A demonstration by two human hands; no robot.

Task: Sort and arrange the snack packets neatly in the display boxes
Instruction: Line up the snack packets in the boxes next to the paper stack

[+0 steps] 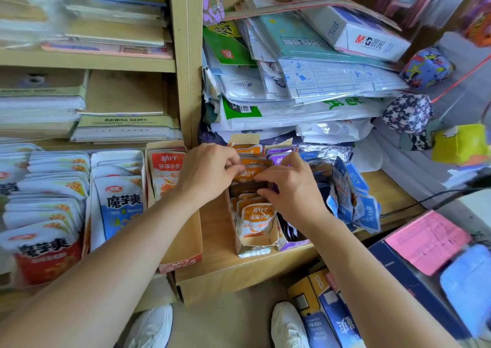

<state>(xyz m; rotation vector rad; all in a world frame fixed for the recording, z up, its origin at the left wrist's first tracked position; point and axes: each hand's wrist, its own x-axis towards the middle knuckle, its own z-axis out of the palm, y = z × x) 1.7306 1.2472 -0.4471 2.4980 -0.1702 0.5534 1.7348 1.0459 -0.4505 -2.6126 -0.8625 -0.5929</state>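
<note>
An open display box [253, 250] on the wooden shelf holds a row of orange snack packets [256, 220] standing upright. My left hand [206, 173] and my right hand [288, 188] both pinch orange packets [249, 173] in the middle of that row. Just right of it stands a purple box [292, 242] with purple packets [279, 158]. Loose blue packets [353, 199] lie in a heap to the right. A red-orange box [183, 264] on the left holds red-orange packets [166, 172] at its far end.
White and blue snack packets [122, 201] and red-white ones [45, 252] fill boxes at far left. Stacked paper and plastic-wrapped stationery [305, 87] tower behind the boxes. A pink sheet [426, 241] on a dark box lies at right; cartons [324, 313] stand on the floor.
</note>
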